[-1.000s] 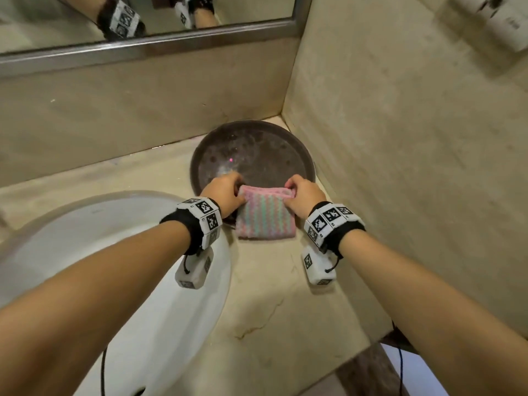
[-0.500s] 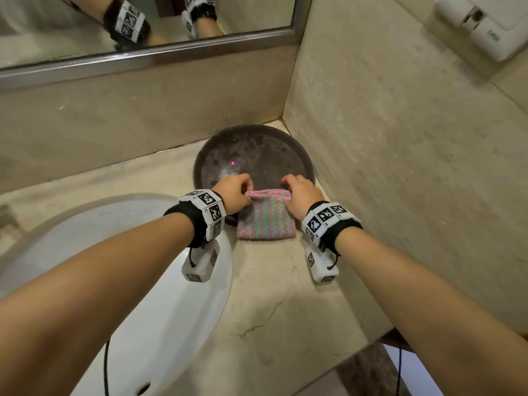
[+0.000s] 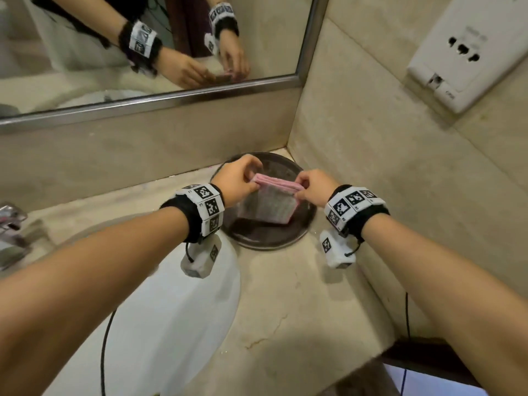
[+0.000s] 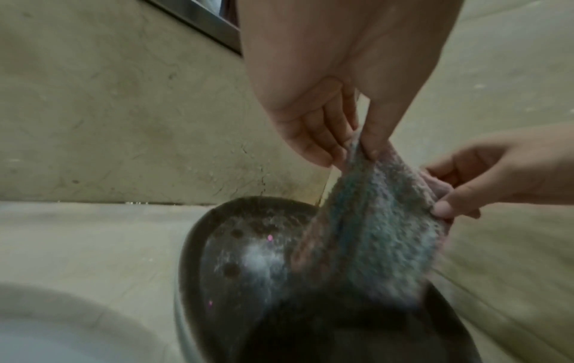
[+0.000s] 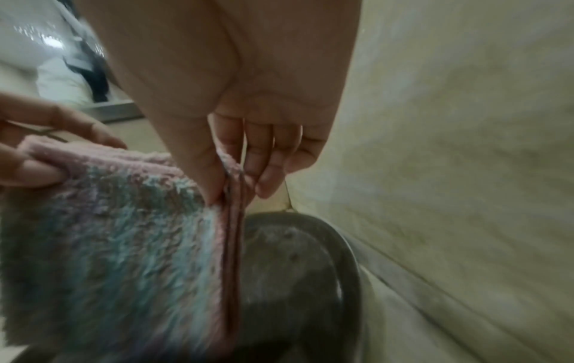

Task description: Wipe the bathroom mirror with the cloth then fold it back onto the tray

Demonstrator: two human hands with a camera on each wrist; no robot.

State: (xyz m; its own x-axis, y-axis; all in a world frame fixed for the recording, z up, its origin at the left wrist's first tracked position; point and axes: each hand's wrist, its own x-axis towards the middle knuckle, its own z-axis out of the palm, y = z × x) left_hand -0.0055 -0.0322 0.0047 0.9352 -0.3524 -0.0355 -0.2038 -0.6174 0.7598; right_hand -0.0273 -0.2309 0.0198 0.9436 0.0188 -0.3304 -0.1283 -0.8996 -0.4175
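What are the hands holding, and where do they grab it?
The folded cloth: left hand and right hand each pinch a top corner, over the tray.

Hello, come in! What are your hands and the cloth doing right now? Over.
Left hand and right hand each pinch a top corner. Folded cloth hangs over the tray. Nothing in the way.

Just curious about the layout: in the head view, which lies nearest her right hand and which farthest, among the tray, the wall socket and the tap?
From the right hand:
1. Tray, just below it, in the corner.
2. Wall socket, up on the right wall.
3. Tap, far left, beyond the basin.
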